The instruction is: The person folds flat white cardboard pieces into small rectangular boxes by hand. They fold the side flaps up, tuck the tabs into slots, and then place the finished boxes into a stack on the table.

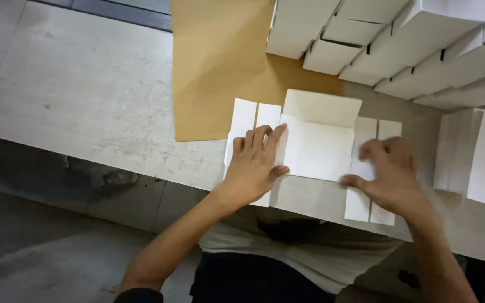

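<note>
A flat white box blank point(316, 147) lies at the bench's point(102, 95) near edge, with bare surface toward the left corner. The left hand point(254, 165) presses its left flaps, fingers extended; the right hand point(391, 174), loosely curled, touches its right flaps. Folded white boxes point(399, 45) crowd the far right corner beside brown paper point(214, 67).

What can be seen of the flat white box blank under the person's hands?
The white box blank looks like thin card, lying unfolded near the front edge of the grey table. A wide middle panel has a flap raised at its far side, and narrow strip flaps run along both sides. The left hand presses flat on the left strips; the right hand, blurred, rests on the right ones. Its far corner overlaps a brown paper sheet.
</note>
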